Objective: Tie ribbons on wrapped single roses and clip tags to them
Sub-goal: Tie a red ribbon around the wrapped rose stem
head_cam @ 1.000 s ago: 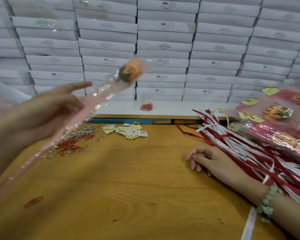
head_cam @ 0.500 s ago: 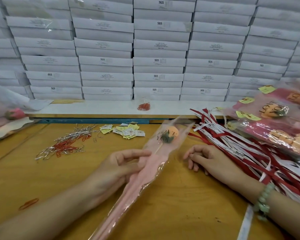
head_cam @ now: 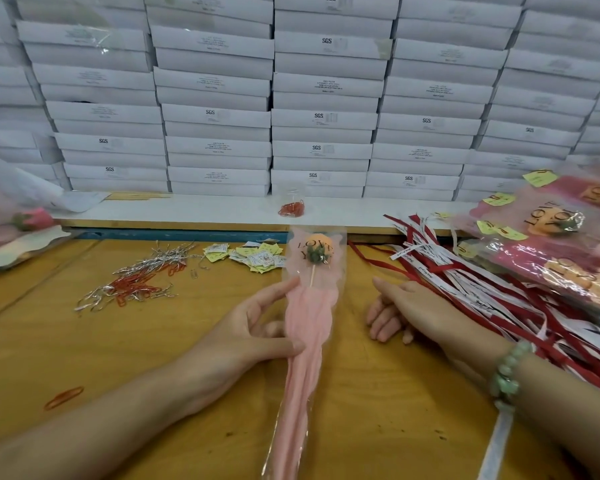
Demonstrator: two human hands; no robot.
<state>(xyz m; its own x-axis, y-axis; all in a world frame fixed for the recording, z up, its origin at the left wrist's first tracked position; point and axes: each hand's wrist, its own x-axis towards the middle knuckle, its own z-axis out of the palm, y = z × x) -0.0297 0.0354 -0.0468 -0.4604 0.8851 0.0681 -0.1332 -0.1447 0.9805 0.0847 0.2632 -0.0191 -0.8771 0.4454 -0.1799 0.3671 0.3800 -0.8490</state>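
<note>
A wrapped single rose (head_cam: pixel 310 306), orange bud in clear film with pink paper, lies lengthwise on the wooden table (head_cam: pixel 101 344) in front of me. My left hand (head_cam: pixel 253 327) holds its wrapper from the left, thumb and fingers around the pink part. To the right of the rose, my right hand (head_cam: pixel 399 310) rests on the table with fingers loosely curled, next to a heap of red and white ribbons (head_cam: pixel 492 292). Yellow and white tags (head_cam: pixel 253 256) lie behind the rose.
Silver twist ties and red clips (head_cam: pixel 142 282) lie at the left. A small bag of red clips (head_cam: pixel 291 207) sits on the white ledge. Finished wrapped roses (head_cam: pixel 561 244) pile at the right, another rose (head_cam: pixel 25 220) at far left. White boxes (head_cam: pixel 326 98) are stacked behind.
My left hand brought the wrapped rose from high at the left down to the table's middle and straightened it. My right hand stayed by the ribbons.
</note>
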